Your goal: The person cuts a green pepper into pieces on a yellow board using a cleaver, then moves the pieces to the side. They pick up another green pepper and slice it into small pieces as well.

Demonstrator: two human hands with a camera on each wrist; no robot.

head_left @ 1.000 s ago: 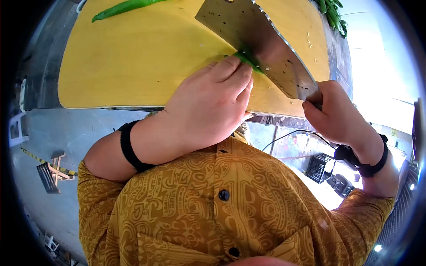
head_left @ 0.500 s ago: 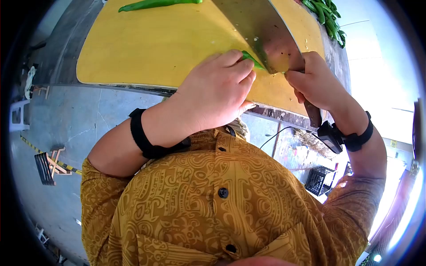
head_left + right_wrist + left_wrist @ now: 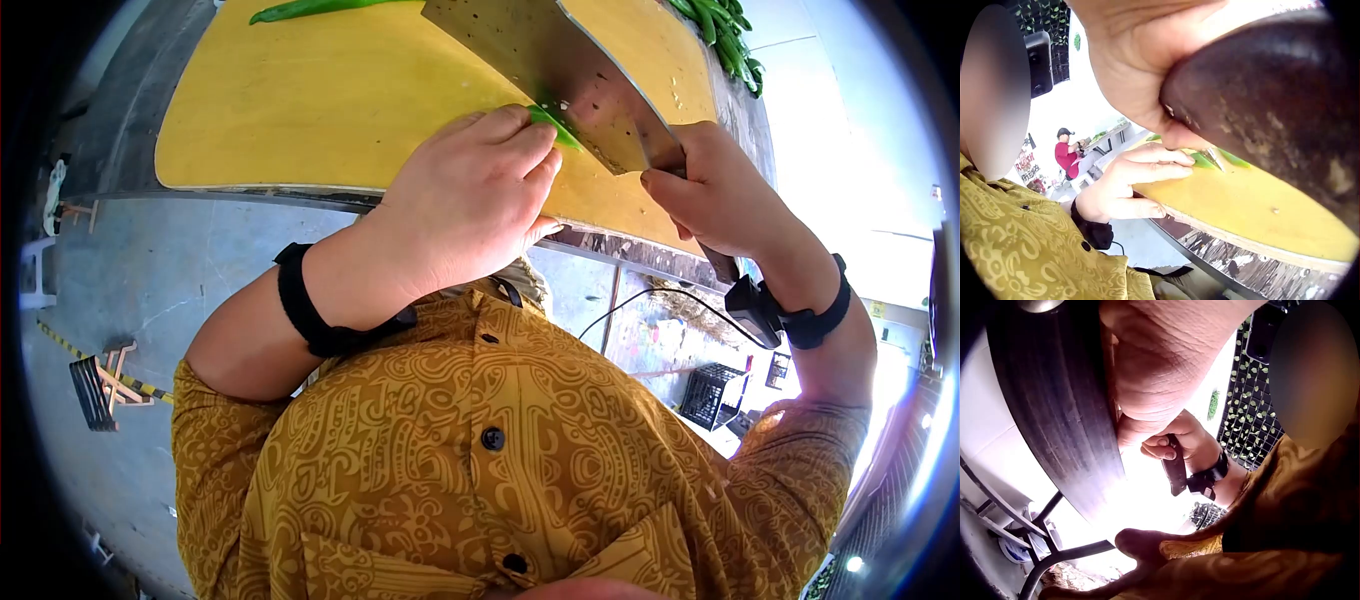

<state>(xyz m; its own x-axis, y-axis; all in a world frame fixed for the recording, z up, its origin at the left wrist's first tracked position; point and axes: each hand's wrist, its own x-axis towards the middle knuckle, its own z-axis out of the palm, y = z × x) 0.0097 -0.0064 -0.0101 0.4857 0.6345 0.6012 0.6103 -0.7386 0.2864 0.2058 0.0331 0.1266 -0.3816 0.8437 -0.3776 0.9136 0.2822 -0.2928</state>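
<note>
My left hand (image 3: 465, 200) holds a green chili pepper (image 3: 555, 128) down on the yellow cutting board (image 3: 300, 110), its fingertips bent over the pepper. In the right wrist view its thumb stands apart from the fingers, near the board's front edge. A broad cleaver (image 3: 570, 80) is in my right hand (image 3: 720, 190), which grips the dark handle (image 3: 1260, 106). The blade lies slanted right beside the left fingertips and overlaps the pepper in the head view. Beyond the blade, a green piece (image 3: 1235, 160) rests on the board in the right wrist view.
Another long green pepper (image 3: 310, 8) lies at the board's far edge. A pile of green peppers (image 3: 725, 35) sits on the dark table beyond the board's right side. Small pale bits dot the board. A person in red (image 3: 1067, 156) sits in the background.
The cleaver shifts toward me and then back leftward over the pepper, its blade now leaning further left. My left hand stays on the pepper. The view shifts slightly.
</note>
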